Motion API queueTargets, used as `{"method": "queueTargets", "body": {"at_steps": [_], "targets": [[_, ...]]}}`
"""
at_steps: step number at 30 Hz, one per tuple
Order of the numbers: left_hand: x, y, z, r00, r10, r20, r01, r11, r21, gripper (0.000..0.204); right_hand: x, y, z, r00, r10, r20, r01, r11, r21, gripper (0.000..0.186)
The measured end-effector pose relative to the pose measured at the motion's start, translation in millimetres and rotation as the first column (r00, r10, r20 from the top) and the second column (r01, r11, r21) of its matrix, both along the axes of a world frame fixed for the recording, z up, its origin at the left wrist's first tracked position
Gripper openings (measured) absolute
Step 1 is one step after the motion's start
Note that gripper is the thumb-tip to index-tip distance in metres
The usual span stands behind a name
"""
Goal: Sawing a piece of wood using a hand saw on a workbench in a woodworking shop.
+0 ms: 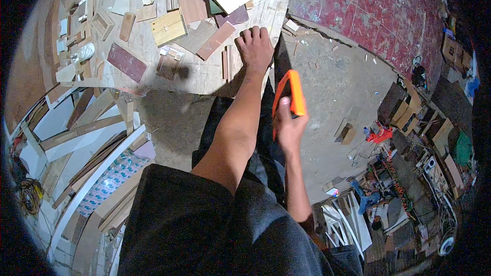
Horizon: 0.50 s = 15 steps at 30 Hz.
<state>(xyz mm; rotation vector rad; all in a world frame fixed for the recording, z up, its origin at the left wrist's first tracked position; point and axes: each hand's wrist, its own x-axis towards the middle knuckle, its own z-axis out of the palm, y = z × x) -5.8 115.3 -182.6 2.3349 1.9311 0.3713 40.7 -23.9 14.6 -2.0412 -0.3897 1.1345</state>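
My right hand (290, 132) grips the orange handle (297, 93) of a handsaw, thumb along its near side. The saw's dark blade (281, 57) points away from me along the right edge of the wooden worktable (268, 7). My left hand (255, 48) presses down at that edge, just left of the blade, with its fingers curled under. Whatever lies beneath its palm is hidden. Close to its left are a narrow wooden strip (225, 64) and a reddish-brown board (216, 41).
Offcuts, a yellowish wooden panel (169, 27) and a dark red board (126, 62) cover the table. Long boards (82, 133) lean at lower left. On the right, concrete floor (332, 82) meets red flooring (363, 15), with tools, cables and scrap (388, 174) beyond.
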Motion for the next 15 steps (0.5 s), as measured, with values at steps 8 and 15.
{"method": "queueTargets", "body": {"at_steps": [8,15], "targets": [[-3.9,0.5,3.1,1.0,-0.007,-0.014,0.006,0.999,-0.037,0.015,49.2,36.7,29.9,0.944,-0.203,-0.26,0.229,0.971,0.073,0.027],[1.4,1.3,3.0,1.0,-0.009,0.003,0.009,1.0,-0.013,0.014,28.0,0.0,8.0,0.916,-0.201,-0.346,0.232,0.971,0.05,0.027]]}}
